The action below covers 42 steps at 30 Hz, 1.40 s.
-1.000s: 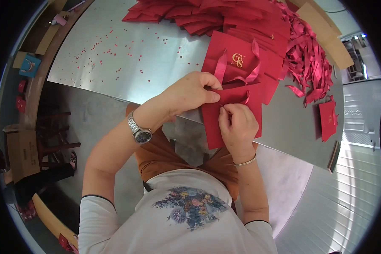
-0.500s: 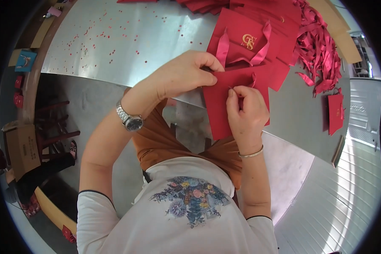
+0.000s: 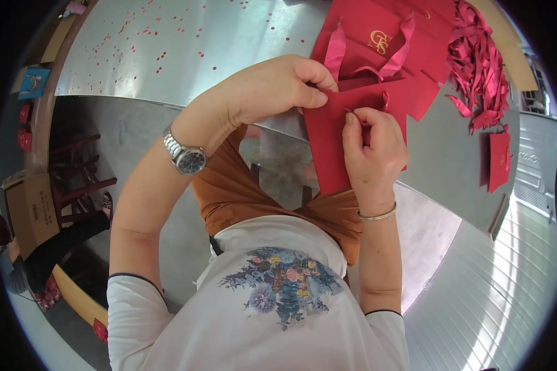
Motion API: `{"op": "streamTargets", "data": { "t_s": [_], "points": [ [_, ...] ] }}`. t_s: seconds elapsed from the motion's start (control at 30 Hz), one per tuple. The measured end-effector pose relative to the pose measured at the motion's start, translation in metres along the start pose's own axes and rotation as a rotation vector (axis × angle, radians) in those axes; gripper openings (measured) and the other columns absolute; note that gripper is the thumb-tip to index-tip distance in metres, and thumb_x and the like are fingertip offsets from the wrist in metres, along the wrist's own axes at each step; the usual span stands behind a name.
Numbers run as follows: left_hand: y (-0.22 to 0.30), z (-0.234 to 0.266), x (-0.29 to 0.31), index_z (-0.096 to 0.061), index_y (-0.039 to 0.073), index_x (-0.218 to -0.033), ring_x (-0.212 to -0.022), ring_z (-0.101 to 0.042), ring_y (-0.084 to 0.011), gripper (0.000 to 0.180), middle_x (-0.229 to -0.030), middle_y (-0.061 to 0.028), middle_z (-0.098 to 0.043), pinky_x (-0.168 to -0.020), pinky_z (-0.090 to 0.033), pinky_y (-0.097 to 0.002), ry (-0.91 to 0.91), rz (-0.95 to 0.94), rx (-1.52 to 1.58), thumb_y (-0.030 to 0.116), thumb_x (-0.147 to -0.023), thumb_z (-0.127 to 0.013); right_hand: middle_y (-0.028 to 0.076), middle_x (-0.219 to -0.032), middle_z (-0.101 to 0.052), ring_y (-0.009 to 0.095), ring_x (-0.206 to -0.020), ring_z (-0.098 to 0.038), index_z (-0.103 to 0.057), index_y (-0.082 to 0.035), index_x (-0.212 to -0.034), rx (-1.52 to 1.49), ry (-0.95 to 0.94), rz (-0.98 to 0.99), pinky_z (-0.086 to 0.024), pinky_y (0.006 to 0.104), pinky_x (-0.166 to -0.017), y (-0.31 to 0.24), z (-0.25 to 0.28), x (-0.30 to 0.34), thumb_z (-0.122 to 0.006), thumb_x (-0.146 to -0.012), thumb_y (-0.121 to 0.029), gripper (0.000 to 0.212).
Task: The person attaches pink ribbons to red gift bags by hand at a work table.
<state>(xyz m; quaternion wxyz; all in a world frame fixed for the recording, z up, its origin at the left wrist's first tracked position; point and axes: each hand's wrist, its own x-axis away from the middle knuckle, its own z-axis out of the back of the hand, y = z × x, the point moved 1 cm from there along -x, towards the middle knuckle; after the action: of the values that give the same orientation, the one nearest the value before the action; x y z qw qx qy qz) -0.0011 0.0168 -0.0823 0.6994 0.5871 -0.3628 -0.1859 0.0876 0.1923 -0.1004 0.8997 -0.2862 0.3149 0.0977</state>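
A red paper gift bag [image 3: 328,145] hangs over the near edge of the table, tilted toward me. My left hand [image 3: 284,89] grips its top left edge between thumb and fingers, some fingertips hidden behind the paper. In front of the bag, my right hand [image 3: 375,151] is closed in a pinch on a dark red ribbon [image 3: 385,99] that comes through the bag near its top edge. The pinched ribbon end is barely visible. Just beyond lies another red bag [image 3: 353,55] with pink-red ribbon handles and a gold emblem, on top of more red bags.
A heap of loose red ribbons [image 3: 476,68] lies at the far right, with a small red bag [image 3: 499,162] nearer. Small red paper dots [image 3: 161,55] are scattered over the metal table [image 3: 229,37]. At left are dark red stools [image 3: 80,167], a cardboard box [image 3: 31,210] and another person's leg [image 3: 74,241].
The view has shifted slightly, so the table and bags appear a little higher and further right or left. Both hands keep their grips, the right still pinching at the ribbon.
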Motion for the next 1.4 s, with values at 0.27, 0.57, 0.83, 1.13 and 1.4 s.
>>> {"op": "streamTargets", "data": {
  "t_s": [0.27,0.57,0.83,1.13,1.4],
  "points": [
    [-0.008,-0.007,0.001,-0.064,-0.002,-0.108,-0.088,-0.058,-0.0071,0.02,-0.098,-0.0026,-0.065,-0.078,-0.049,-0.0217,0.165,0.024,0.182,0.0,-0.088,-0.06,0.007,-0.071,-0.061,0.023,-0.061,-0.059,-0.063,-0.006,-0.081,-0.084,-0.062,-0.054,-0.048,0.0333,-0.054,-0.013,0.0,-0.005,-0.073,-0.079,-0.006,0.01],
    [-0.012,-0.001,0.002,-0.062,-0.003,-0.109,-0.088,-0.058,-0.0078,0.019,-0.098,-0.0033,-0.064,-0.076,-0.05,-0.0215,0.135,-0.02,0.122,0.001,-0.09,-0.061,0.007,-0.074,-0.063,0.023,-0.062,-0.06,-0.065,-0.005,-0.081,-0.156,-0.011,-0.163,-0.049,0.0326,-0.056,-0.014,-0.009,-0.006,-0.073,-0.08,-0.008,0.009],
    [-0.01,-0.002,0.006,-0.063,-0.002,-0.106,-0.088,-0.058,-0.0074,0.017,-0.098,-0.0015,-0.063,-0.078,-0.049,-0.0219,0.098,-0.069,0.22,0.0,-0.089,-0.061,0.008,-0.075,-0.066,0.026,-0.066,-0.064,-0.065,-0.006,-0.081,-0.06,-0.136,-0.304,-0.05,0.035,-0.058,-0.02,-0.004,-0.017,-0.071,-0.081,-0.014,0.01],
    [-0.016,-0.03,0.008,-0.063,0.001,-0.102,-0.078,-0.062,-0.0164,0.018,-0.088,-0.0098,-0.065,-0.071,-0.051,-0.0289,0.443,-0.446,-0.412,-0.002,-0.085,-0.06,0.008,-0.067,-0.06,0.026,-0.057,-0.061,-0.058,-0.008,-0.077,0.497,-0.366,0.154,-0.048,0.0351,-0.05,-0.035,0.002,-0.038,-0.067,-0.081,-0.013,0.012],
    [-0.011,-0.024,0.015,-0.063,0.0,-0.103,-0.078,-0.062,-0.0177,0.018,-0.091,-0.0097,-0.066,-0.072,-0.05,-0.0295,0.424,-0.522,-0.438,-0.002,-0.086,-0.059,0.009,-0.072,-0.063,0.028,-0.061,-0.063,-0.06,-0.007,-0.092,0.067,-0.353,-0.13,-0.05,0.0387,-0.054,-0.028,0.007,-0.041,-0.071,-0.08,-0.012,0.017]
  ]
}}
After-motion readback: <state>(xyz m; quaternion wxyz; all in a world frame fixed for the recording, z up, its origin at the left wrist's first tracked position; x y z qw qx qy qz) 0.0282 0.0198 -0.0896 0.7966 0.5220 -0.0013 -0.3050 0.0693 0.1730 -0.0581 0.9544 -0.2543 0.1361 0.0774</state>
